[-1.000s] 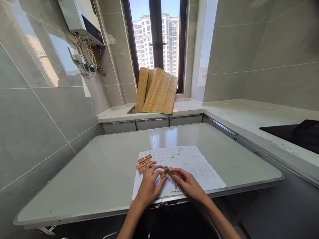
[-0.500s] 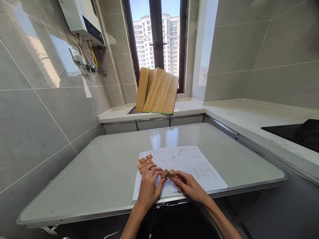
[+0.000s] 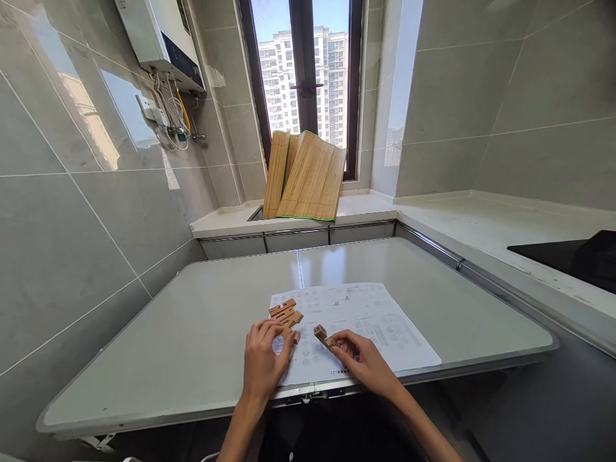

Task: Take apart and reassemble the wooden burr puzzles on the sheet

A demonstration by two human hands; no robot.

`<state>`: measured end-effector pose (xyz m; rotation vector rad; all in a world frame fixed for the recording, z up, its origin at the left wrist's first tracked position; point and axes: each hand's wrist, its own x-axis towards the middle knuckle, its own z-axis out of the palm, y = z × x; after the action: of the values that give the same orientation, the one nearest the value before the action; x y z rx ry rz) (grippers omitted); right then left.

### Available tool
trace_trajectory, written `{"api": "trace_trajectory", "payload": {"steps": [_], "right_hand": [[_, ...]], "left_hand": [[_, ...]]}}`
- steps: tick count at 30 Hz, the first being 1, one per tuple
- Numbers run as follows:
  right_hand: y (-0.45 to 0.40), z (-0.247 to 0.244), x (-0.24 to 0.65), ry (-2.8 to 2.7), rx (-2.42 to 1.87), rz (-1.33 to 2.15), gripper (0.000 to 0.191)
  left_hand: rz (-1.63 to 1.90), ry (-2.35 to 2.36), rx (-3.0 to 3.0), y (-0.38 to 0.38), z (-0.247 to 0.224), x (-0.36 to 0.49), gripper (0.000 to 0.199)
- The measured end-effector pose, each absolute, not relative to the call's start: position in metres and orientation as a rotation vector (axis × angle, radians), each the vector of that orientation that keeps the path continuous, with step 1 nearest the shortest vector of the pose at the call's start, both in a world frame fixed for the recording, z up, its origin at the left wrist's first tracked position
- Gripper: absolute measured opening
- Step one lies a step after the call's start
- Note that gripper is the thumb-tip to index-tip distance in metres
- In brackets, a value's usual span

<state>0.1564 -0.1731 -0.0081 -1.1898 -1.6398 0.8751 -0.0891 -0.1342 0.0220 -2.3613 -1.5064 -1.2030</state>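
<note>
My left hand [image 3: 261, 357] is closed, thumb and fingers pinching a small wooden puzzle piece [image 3: 291, 334] at the left of the paper sheet. To its right, my right hand [image 3: 364, 360] grips a notched wooden block [image 3: 320, 332], its marked end tilted up and pointing left. The two pieces are apart. Just beyond my left fingers lie several notched wooden pieces [image 3: 285, 310] side by side, partly on the sheet. Beneath both hands spreads the printed paper sheet [image 3: 370, 308], covered in small diagrams; my hands hide some of its near part.
The pale folding table [image 3: 202, 340] has a seam [image 3: 299, 269] down its middle. Behind it, a bamboo mat [image 3: 310, 183] leans by the window on a white counter [image 3: 366, 203]. A black hob-like panel [image 3: 572, 256] lies at the right. A water heater [image 3: 163, 42] hangs upper left.
My left hand has moved left with a wooden piece, away from the block in my right hand. The right hand has hardly moved and still grips its block.
</note>
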Motion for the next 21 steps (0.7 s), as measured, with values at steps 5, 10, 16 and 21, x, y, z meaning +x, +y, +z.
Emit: {"api": "trace_trajectory", "payload": {"steps": [5, 10, 16, 21], "right_hand": [[-0.17, -0.005, 0.141, -1.673, -1.371, 0.759, 0.017], [-0.168, 0.004, 0.119, -1.74, -1.713, 0.58, 0.012], [-0.163, 0.016, 0.092, -1.869, -1.891, 0.445, 0.014], [-0.16, 0.023, 0.071, -2.026, -1.869, 0.455, 0.032]], "left_hand": [[-1.108, -1.642, -2.281, -0.139, 0.01, -0.127, 0.023], [-0.954, -1.693, -2.299, -0.141, 0.006, -0.134, 0.024], [-0.907, -1.701, -2.354, -0.134, 0.005, -0.126, 0.022], [-0.951, -1.642, -2.546, -0.128, 0.004, -0.13, 0.022]]}}
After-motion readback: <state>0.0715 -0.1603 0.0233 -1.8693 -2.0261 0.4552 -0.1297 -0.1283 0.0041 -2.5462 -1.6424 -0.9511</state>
